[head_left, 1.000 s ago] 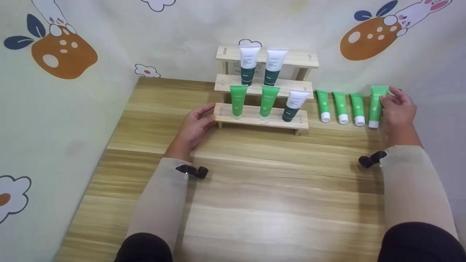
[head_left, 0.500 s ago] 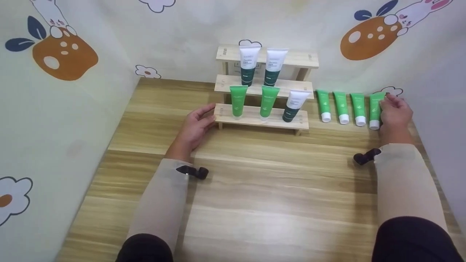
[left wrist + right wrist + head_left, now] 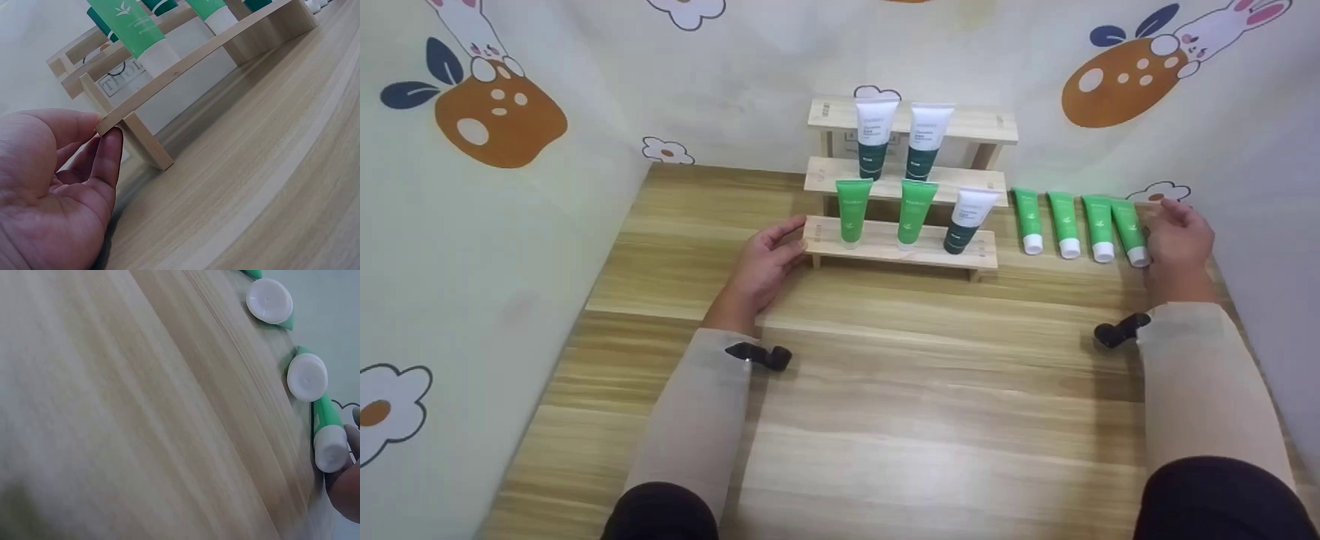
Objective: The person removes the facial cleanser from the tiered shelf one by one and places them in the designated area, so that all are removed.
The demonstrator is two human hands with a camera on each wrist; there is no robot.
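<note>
My left hand (image 3: 765, 264) grips the left end of the front board of a three-tier wooden display stand (image 3: 877, 237); in the left wrist view, thumb and fingers pinch that board end (image 3: 108, 122). At the far right, my right hand (image 3: 1180, 241) is beside a green tube with a white cap (image 3: 1126, 226), lying slanted with its top against the neighbouring tube (image 3: 1099, 223). The right wrist view shows part of the hand (image 3: 346, 492) against this tube's cap (image 3: 331, 451); most fingers are out of frame, so whether they pinch it is unclear.
Two green tubes (image 3: 853, 210) and one white and dark-green tube (image 3: 973, 214) stand on the front board. Two more white and dark-green tubes (image 3: 873, 135) stand on the middle board. Further green tubes (image 3: 1026, 217) lie right of the stand, near the patterned back wall (image 3: 735, 90).
The rightmost green tube has gone from upright to lying, then turned so its top leans left onto its neighbour. My right hand lowered with it. The left hand stays put.
</note>
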